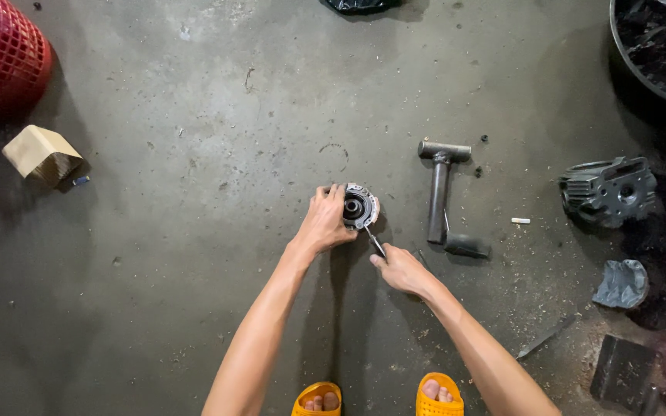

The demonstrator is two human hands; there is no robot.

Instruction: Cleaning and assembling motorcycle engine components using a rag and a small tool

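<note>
Person squatting on concrete floor (194, 254), prying at a round metal hub (360, 206) with a thin tool.

Left hand (324, 222) wraps the hub's left rim and pins it to the floor — grip closed on it. Right hand (402, 270) grip is closed on a slim screwdriver-like tool (374, 243), tip at the hub's lower right edge. To do it well: keep the hub flat and steady, tip seated in the seam, lever gently so it doesn't skid toward the left fingers. Hammer (441, 189) lies just right of the hub; dark engine casting (609, 189) well apart, far right. Orange sandals (379, 397) at frame bottom.
</note>
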